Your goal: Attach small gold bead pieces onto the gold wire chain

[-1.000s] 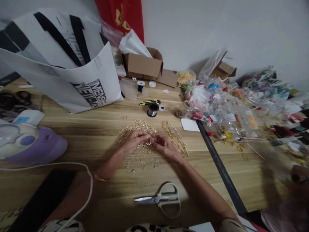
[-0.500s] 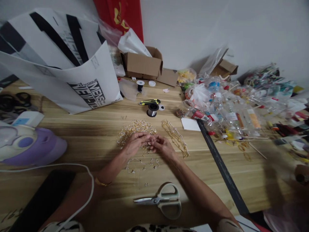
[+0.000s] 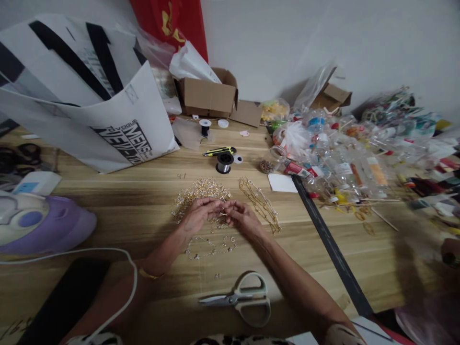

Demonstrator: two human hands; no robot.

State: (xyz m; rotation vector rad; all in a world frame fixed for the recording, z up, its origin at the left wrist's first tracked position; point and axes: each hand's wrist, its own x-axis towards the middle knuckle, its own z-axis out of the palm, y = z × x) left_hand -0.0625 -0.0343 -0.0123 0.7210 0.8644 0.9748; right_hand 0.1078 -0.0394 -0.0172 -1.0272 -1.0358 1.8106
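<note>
My left hand (image 3: 200,214) and my right hand (image 3: 243,219) meet at the fingertips over the near edge of a pile of gold and silver chains (image 3: 194,194). Both are closed in a pinch on something tiny and shiny, too small to name. Just below them a silver chain with small charms (image 3: 212,252) lies in a loose loop. To the right of my right hand several gold and silver chains (image 3: 261,207) are laid side by side. A pair of scissors with pale handles (image 3: 235,299) rests nearest to me, blades pointing left.
A wire spool (image 3: 224,164) and a yellow-black utility knife (image 3: 217,152) lie beyond the pile. At left stand a white bag (image 3: 132,110) and a purple device (image 3: 61,220) with a white cord. Plastic bottles (image 3: 341,158) crowd the right, past a dark strip (image 3: 327,244).
The camera view has shifted slightly, so things at the left and back appear a little further left. Both hands keep their pinch over the pile, with only slight finger movement.
</note>
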